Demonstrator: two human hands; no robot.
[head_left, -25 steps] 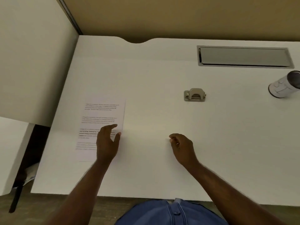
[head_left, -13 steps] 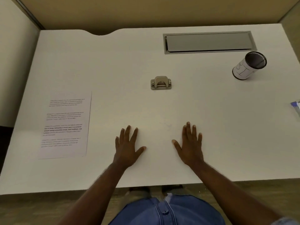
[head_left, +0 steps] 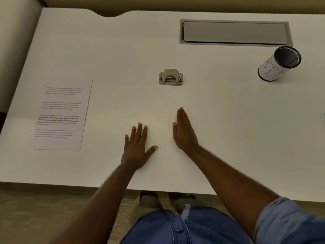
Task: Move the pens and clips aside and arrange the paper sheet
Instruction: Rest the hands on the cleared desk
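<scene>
A printed paper sheet [head_left: 62, 115] lies flat on the left part of the white desk [head_left: 123, 50], nothing on top of it. My left hand [head_left: 138, 147] rests palm down on the desk near the front middle, fingers spread, holding nothing. My right hand [head_left: 184, 131] is just to its right, turned on its edge with the fingers straight and together, also holding nothing. Both hands are well to the right of the sheet. No pens or clips show in this view.
A metal hole punch [head_left: 171, 77] sits at the desk's middle, beyond my hands. A white cylindrical pen cup [head_left: 277, 66] stands at the right, and a grey cable tray lid [head_left: 234, 32] is set into the back. A small blue item [head_left: 324, 116] peeks in at the right edge.
My left hand left the sheet and both hands came flat to the desk's middle. Since then my right hand has tilted onto its edge and slid slightly forward. The sheet stayed put.
</scene>
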